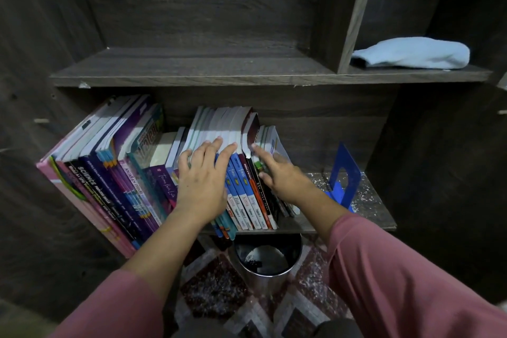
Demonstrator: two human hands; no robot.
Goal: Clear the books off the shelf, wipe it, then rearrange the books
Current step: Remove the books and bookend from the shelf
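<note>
A row of books (131,173) stands on the lower shelf (367,200) of a dark wooden bookcase, leaning to the left. My left hand (203,178) lies over the tops of the blue-spined middle books (241,195), its fingers spread on their page edges. My right hand (282,173) rests against the thin books at the row's right end, its index finger touching the top of a dark red book (251,129). A light blue cloth (414,53) lies folded in the upper right compartment.
A blue metal bookend (344,173) stands on the speckled bare part of the lower shelf, right of the books. The upper shelf board (192,68) carries nothing. Below the shelf a round metal bin (267,255) sits on a patterned carpet (216,288).
</note>
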